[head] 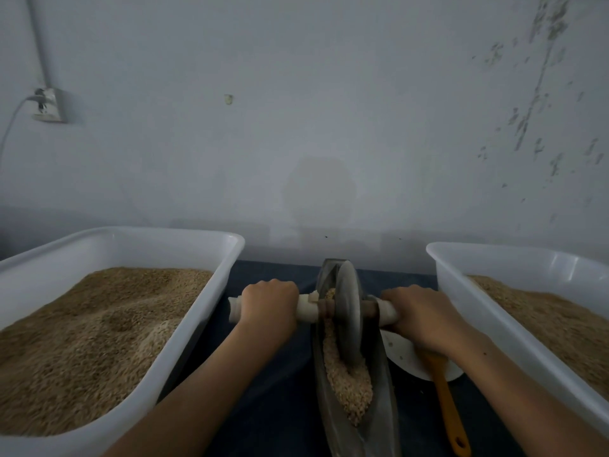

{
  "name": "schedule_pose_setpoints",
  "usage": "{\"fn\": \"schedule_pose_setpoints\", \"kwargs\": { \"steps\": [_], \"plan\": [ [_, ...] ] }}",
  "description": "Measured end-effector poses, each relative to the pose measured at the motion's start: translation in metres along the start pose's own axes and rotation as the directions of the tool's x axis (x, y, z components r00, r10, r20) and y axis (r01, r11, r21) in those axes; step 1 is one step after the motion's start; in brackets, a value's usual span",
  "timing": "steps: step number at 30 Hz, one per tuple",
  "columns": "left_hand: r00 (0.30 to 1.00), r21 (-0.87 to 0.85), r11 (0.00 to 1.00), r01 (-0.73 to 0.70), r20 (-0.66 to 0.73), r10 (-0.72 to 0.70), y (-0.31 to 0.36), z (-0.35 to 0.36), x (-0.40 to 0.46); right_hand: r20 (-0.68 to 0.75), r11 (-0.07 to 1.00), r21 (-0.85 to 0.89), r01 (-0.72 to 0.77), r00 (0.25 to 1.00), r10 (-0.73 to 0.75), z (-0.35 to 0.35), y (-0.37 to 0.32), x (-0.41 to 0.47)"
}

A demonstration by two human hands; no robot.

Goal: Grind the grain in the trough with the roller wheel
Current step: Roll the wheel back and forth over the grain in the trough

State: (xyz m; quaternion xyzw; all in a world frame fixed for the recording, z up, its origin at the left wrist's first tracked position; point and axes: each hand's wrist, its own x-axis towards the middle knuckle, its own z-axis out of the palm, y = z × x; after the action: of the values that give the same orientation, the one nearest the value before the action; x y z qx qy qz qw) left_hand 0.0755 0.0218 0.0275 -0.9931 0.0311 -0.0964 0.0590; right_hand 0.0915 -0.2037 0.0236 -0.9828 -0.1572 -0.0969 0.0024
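A narrow grey boat-shaped trough (382,404) lies lengthwise on the dark cloth in front of me, with pale grain (346,380) heaped along its groove. A grey roller wheel (349,308) stands upright in the trough toward its far end. An axle wrapped in white passes through the wheel. My left hand (268,301) grips the left handle (304,310). My right hand (418,311) grips the right handle (387,313).
A white tub (227,258) full of brown grain stands on the left, a second white tub (461,268) of grain on the right. An orange-handled tool (448,410) lies on a white plate (402,354) just right of the trough. A wall rises close behind.
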Motion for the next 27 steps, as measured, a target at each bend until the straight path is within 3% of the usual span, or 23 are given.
{"fn": "schedule_pose_setpoints", "kwargs": {
  "steps": [3,6,9,13,17,27],
  "plan": [
    [1.0,-0.024,1.0,0.008,-0.026,-0.008,0.0,0.002,0.001,-0.097,1.0,-0.022,-0.008,0.995,0.006,0.003,-0.001,0.001],
    [1.0,-0.025,1.0,0.007,-0.019,-0.008,-0.001,0.003,0.001,-0.095,0.999,-0.034,-0.002,0.996,-0.001,0.001,-0.003,0.001],
    [1.0,-0.021,1.0,-0.008,0.026,0.008,-0.004,0.002,0.001,-0.005,0.998,-0.067,0.014,1.0,-0.014,-0.003,-0.002,0.002],
    [0.992,-0.03,0.998,-0.057,0.114,0.06,-0.007,-0.003,-0.002,0.218,0.998,-0.047,0.033,0.976,-0.022,-0.012,0.0,0.004],
    [0.985,-0.03,0.997,-0.066,0.156,0.07,-0.009,-0.005,-0.002,0.249,0.999,-0.04,0.025,0.968,-0.015,-0.014,0.0,0.005],
    [1.0,-0.053,0.999,0.004,-0.009,-0.005,-0.004,0.004,0.0,-0.057,0.997,-0.076,0.007,0.998,-0.012,-0.002,-0.007,-0.001]
  ]
}}
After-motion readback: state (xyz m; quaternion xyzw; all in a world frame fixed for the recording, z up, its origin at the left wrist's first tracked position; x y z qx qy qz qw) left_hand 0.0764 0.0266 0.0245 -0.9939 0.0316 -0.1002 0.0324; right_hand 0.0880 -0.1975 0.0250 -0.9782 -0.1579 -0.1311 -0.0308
